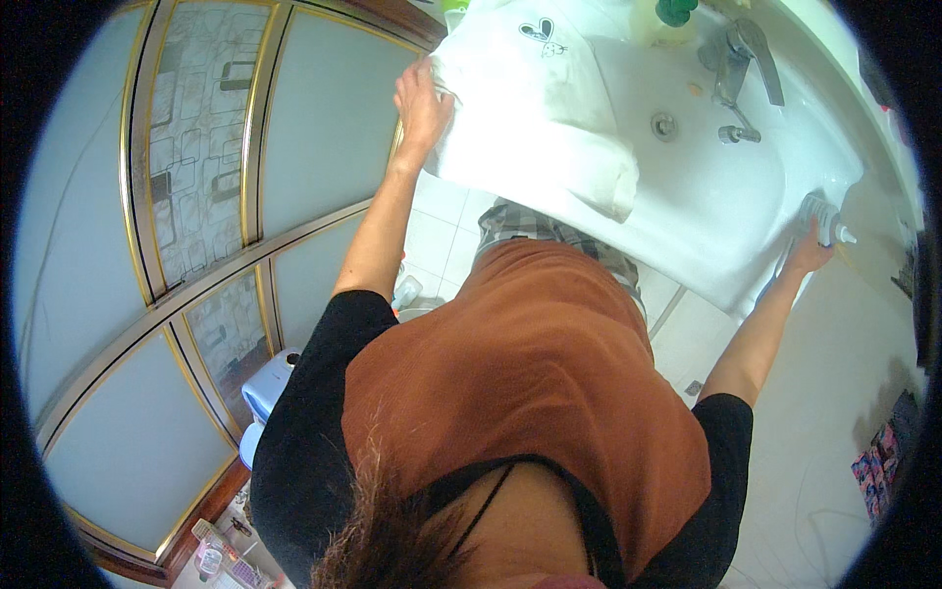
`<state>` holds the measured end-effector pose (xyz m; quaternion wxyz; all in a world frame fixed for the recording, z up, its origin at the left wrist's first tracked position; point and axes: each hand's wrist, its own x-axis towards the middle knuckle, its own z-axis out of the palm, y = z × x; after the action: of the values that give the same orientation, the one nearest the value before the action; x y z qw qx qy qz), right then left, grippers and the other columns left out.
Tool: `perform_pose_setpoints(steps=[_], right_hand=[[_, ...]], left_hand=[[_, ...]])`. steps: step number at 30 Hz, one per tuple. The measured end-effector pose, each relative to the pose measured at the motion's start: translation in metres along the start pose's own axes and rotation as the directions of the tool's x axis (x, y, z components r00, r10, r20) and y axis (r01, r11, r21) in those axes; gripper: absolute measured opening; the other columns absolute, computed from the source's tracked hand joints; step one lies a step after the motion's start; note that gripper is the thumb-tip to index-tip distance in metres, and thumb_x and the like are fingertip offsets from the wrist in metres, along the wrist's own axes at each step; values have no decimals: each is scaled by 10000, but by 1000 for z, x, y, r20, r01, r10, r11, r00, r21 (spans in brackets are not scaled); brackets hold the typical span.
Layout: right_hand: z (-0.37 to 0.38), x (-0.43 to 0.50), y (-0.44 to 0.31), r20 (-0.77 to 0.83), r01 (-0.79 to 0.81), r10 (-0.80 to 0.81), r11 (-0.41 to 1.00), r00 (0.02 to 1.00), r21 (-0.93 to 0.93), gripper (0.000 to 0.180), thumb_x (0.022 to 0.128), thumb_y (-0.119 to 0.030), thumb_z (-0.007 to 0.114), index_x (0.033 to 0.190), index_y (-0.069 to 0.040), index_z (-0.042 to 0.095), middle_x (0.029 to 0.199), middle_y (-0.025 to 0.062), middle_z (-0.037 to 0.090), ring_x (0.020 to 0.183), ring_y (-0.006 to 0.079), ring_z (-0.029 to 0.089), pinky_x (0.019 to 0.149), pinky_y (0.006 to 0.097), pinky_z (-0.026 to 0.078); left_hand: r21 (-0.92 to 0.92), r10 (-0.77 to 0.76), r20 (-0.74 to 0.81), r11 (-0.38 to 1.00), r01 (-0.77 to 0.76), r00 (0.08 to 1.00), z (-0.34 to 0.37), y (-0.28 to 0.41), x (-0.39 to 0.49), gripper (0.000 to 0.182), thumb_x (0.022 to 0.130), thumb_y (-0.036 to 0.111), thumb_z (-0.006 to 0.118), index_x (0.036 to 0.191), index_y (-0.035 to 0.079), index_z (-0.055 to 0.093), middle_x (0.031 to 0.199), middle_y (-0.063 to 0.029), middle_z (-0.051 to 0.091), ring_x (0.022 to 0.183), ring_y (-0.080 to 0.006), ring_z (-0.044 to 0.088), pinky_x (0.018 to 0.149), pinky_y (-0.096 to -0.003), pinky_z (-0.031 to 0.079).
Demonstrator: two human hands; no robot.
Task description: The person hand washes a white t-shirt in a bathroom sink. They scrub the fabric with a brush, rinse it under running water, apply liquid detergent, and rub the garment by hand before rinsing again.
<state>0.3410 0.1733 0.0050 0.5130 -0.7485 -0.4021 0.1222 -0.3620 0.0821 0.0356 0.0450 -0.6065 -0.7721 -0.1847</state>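
Observation:
A white cloth garment with a small printed heart and animal face lies over the left side of the white washbasin, its lower edge hanging over the front rim. My left hand is at the garment's left edge, where the fabric bunches at the fingers; the strong glare hides part of it. Over at the basin's right corner, my right hand grips a squeeze bottle with a white pointed nozzle that points right. A metal drain shows in the bare part of the bowl.
A chrome lever faucet stands at the back of the basin, beside a container with a green top. Framed panel doors rise on the left. Below, a bottle stands on the tiled floor.

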Motion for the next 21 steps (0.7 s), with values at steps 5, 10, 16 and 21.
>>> perform_pose_setpoints(steps=[5,10,16,21], right_hand=[[3,3,1,138,-162,121,925,983,344,608,736,-118,796,1266,10,527,1262,117,581,1114,244,573,955,370,455],[7,-1,-10,81,-243,229,912,970,331,605,748,-121,785,1285,-25,523,1256,106,584,1133,240,560,961,381,451],[-6,-34,-39,174,-386,348,767,921,513,582,834,-167,700,1342,-19,460,1304,152,547,1200,291,529,1028,431,419],[-37,-98,-87,607,-668,287,408,741,622,697,844,-229,672,1415,-8,339,1380,242,448,1271,406,450,1118,512,339]], left_hand=[[-159,-430,157,877,453,889,25,-12,-4,337,691,122,679,1001,9,609,1083,-171,571,1066,-355,501,929,-448,392],[-224,-457,101,855,468,884,44,-22,6,188,701,113,646,867,36,602,941,-141,606,958,-317,543,881,-429,423],[-390,-469,162,778,493,868,40,-30,-8,207,757,162,673,887,7,626,895,-160,641,836,-304,598,796,-389,477],[-302,-470,268,788,537,841,7,-29,-17,244,851,201,650,975,-9,650,921,-188,658,823,-298,607,791,-392,487]])
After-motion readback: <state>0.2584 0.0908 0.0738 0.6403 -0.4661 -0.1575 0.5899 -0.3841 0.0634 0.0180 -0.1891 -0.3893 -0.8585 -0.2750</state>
